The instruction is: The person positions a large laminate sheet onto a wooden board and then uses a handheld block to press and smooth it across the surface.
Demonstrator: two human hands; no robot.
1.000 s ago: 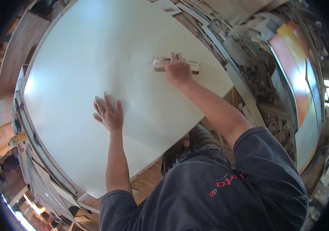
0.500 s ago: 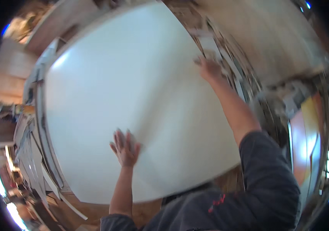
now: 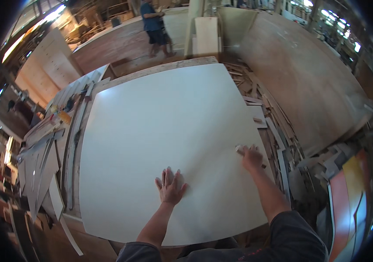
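Observation:
A large smooth white sheet lies flat on a worktable in front of me. On its near part my left hand rests palm down, the fingers spread and nothing held. Farther right, close to the sheet's right edge, my right hand is closed around a small hand tool. A pale rounded end of that tool sticks out to the left of my fingers. The rest is covered by the hand, so its kind cannot be made out.
Thin offcut strips lie heaped to the left of the sheet. Wood scraps and strips fill the right side, beside a large leaning brown panel. Beyond the table stands another person. A wooden post rises near them.
My right hand has come back toward me along the sheet's right edge with the tool. The left hand stays flat on the sheet. The view has tilted up, showing more of the workshop.

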